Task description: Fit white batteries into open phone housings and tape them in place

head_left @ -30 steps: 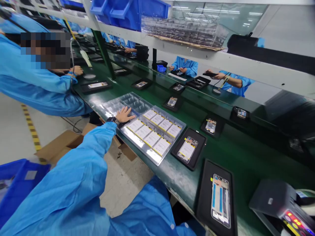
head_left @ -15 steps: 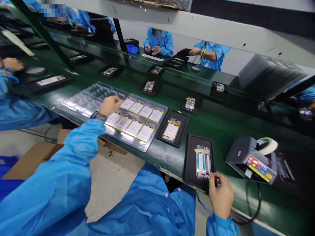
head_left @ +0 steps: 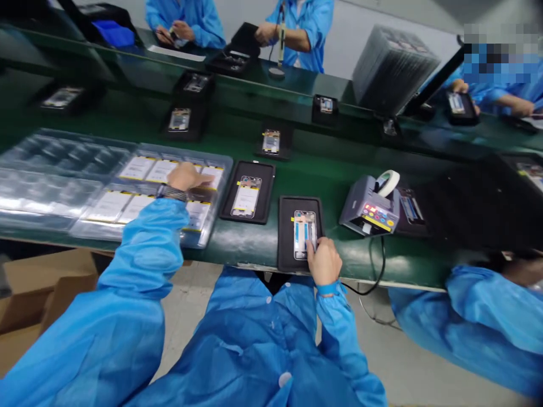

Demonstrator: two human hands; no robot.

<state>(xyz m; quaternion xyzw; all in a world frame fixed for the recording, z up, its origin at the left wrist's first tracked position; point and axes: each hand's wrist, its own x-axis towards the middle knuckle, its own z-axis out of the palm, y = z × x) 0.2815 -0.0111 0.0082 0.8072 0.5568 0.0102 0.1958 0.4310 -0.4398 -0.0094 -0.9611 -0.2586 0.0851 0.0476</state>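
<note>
By the front edge of the green surface (head_left: pixel 258 244), the phone frame (head_left: pixel 302 233) lies in a black tray (head_left: pixel 285 244). The right hand (head_left: pixel 326 261) touches its lower right side, fingers bent; I can't tell if they pinch it. The left hand (head_left: pixel 185 176) is over white packs (head_left: pixel 138 168) in a clear tray (head_left: pixel 195 239), its grip unclear. This looks like a reaching step; picking up a pack would call for gentle fingers.

Left grip (head_left: pixel 183 176) farther across batteries (head_left: pixel 160 170)

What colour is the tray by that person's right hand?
The tray by the right hand is black; it shows best in the head view.
</note>
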